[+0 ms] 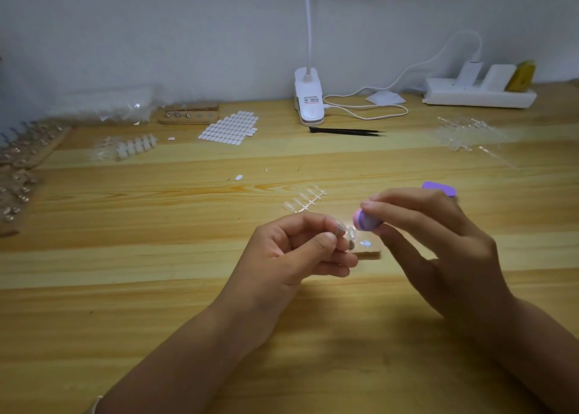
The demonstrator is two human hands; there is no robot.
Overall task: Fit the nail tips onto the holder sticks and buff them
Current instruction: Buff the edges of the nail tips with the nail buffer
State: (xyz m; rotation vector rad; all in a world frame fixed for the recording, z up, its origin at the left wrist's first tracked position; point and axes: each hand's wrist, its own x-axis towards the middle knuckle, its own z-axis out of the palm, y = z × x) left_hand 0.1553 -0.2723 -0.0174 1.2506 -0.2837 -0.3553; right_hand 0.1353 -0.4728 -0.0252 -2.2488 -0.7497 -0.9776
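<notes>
Beyond, a nail strip (305, 199) lies; left hand (294, 257) pinches holder stick (342, 229), right hand (438, 235) grips buffer (368, 221).

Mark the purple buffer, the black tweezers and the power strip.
purple buffer (369, 222): head view, lower end
black tweezers (344, 131): head view, mid-length
power strip (479, 99): head view, front face

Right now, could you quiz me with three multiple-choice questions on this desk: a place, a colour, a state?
1. The tweezers lie: A) under a hand B) on the floor C) before the lamp clip.
2. The buffer in the right hand is: A) purple B) green C) black.
3. The left hand is: A) flat B) pinching a nail stick C) empty.
C, they lie before the white clip; A, its purple end shows; B, thumb and forefinger close on it.
</notes>
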